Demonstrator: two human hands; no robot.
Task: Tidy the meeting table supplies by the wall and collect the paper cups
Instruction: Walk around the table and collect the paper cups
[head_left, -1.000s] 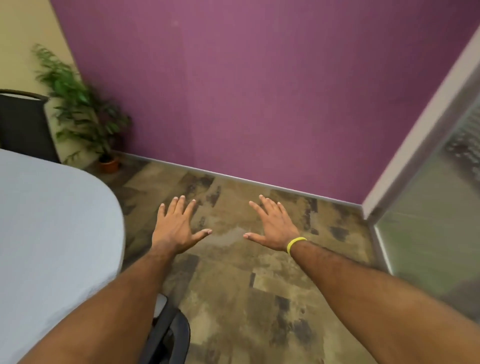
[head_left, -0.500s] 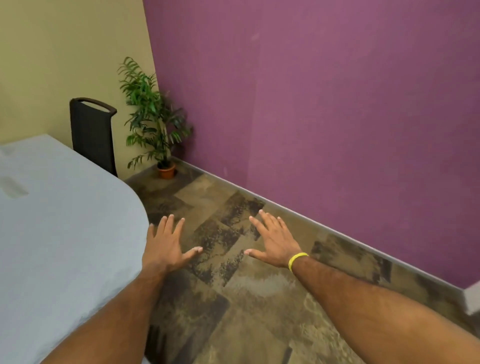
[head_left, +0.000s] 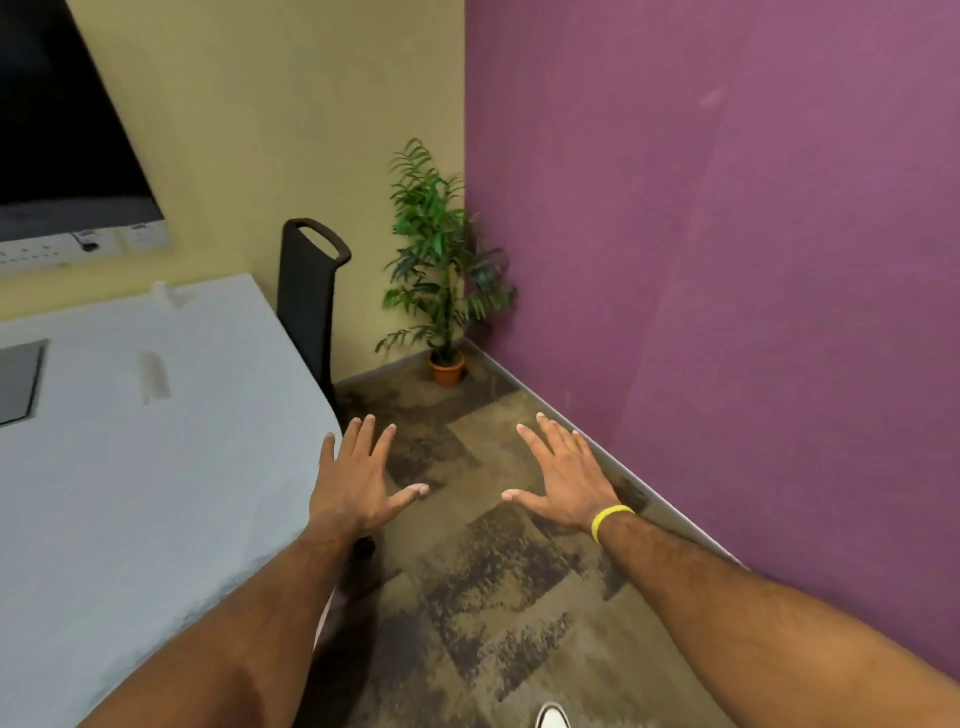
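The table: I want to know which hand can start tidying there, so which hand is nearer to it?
Left. The left hand hovers open right at the table edge; the right hand is out over the carpet by the purple wall.

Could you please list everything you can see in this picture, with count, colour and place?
table: one, pale grey, left side, its far end towards the yellow wall
inset panel: one, grey, in the tabletop at the left edge
small objects: one or two, whitish, on the far end of the table, too blurred to identify
chair: one, black, at the table's far right side
potted plant: one, green in an orange pot, in the corner
screen: one, black, on the yellow wall, upper left
shoe: one, white, bottom edge
wristband: one, yellow, right wrist
hands: two, bare, empty, fingers spread; left, right
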